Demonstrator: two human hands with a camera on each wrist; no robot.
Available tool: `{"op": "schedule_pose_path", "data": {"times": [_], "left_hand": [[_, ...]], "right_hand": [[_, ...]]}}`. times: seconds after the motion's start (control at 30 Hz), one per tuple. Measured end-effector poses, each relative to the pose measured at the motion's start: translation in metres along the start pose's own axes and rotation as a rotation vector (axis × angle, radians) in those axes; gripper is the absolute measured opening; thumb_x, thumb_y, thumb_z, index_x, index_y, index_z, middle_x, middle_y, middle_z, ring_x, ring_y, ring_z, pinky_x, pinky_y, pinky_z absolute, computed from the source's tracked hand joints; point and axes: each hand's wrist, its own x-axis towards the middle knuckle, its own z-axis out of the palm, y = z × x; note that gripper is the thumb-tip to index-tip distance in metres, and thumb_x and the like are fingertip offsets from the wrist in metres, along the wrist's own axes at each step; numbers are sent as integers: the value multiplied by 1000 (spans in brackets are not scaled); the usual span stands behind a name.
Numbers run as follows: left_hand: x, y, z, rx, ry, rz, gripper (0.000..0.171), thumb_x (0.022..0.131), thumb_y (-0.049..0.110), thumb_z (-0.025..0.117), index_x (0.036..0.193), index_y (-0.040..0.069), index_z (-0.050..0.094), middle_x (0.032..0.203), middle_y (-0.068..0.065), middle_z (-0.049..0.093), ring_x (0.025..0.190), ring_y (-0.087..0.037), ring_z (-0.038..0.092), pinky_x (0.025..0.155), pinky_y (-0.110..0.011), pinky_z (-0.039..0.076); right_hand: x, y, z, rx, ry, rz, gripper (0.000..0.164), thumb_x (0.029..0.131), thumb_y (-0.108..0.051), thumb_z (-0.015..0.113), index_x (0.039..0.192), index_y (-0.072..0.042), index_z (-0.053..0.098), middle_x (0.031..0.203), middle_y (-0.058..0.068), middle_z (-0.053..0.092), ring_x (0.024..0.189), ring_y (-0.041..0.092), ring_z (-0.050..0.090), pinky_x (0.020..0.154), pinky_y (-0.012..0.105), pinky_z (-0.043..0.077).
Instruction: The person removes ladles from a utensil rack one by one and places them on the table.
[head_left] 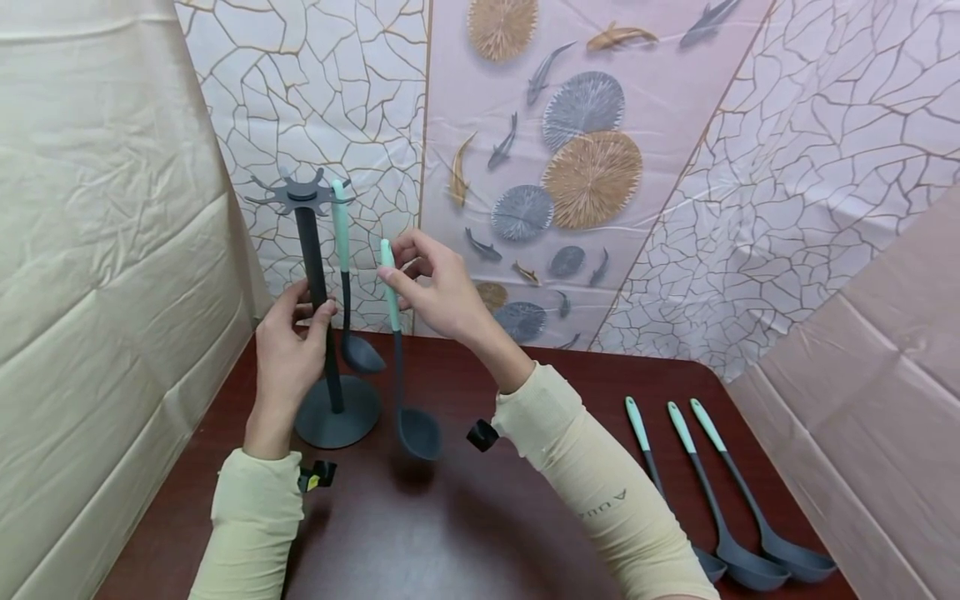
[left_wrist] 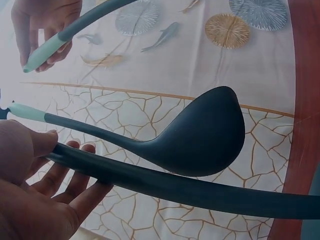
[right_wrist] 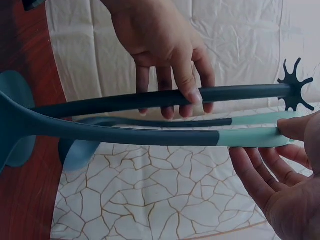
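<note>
A dark grey utensil stand [head_left: 315, 267] with a ring of hooks on top and a round base stands at the table's left. My left hand [head_left: 291, 350] grips its pole between thumb and fingers. One ladle [head_left: 362, 354] with a mint handle hangs from a hook on the stand's right side. Just right of it, my right hand [head_left: 438, 283] pinches the mint handle of another ladle [head_left: 418, 433], held upright with its bowl low, above the table. The right wrist view shows this held ladle [right_wrist: 125, 135] in front of the hanging ladle [right_wrist: 82, 150].
Three more ladles [head_left: 750, 567] with mint handles lie side by side on the right of the dark red table [head_left: 480, 517]; my right sleeve partly covers the nearest one. Patterned cloth [head_left: 592, 275] hangs behind the table, and pale cloth [head_left: 112, 292] hangs close on the left.
</note>
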Motion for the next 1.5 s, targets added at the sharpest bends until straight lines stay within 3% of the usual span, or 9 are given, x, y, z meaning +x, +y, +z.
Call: {"op": "schedule_pose_path", "data": {"times": [0.33,0.83,1.07,1.5], "left_hand": [[0,0,-1,-17,-6,0,35,105,18,69,138,6,67,118,-12,72,101,-23,71,76,-8,49],[-1,2,-2,-7,-6,-12,34,105,20,68,137,6,67,115,-12,72,100,-22,71,77,-10,49],[-1,2,-2,-18,-5,-13,35,105,21,70,137,7,68,115,-12,72,101,-23,71,77,-9,49],[0,2,-2,-1,-5,-11,35,105,21,68,137,5,67,115,-13,72,101,-25,70,78,-8,49]], "right_hand": [[-5,5,-13,-2,24,17,21,103,-15,71,123,-8,67,104,10,67,84,25,71,69,47,64],[-11,16,-43,-83,98,66,19,103,-14,71,118,-4,66,101,10,67,83,25,71,66,48,64],[-14,21,-58,-83,124,98,20,102,-17,72,118,-7,67,100,10,67,82,26,70,62,41,64],[-21,31,-81,-131,165,129,16,101,-13,73,113,-8,66,98,10,66,79,24,70,58,40,63]]}}
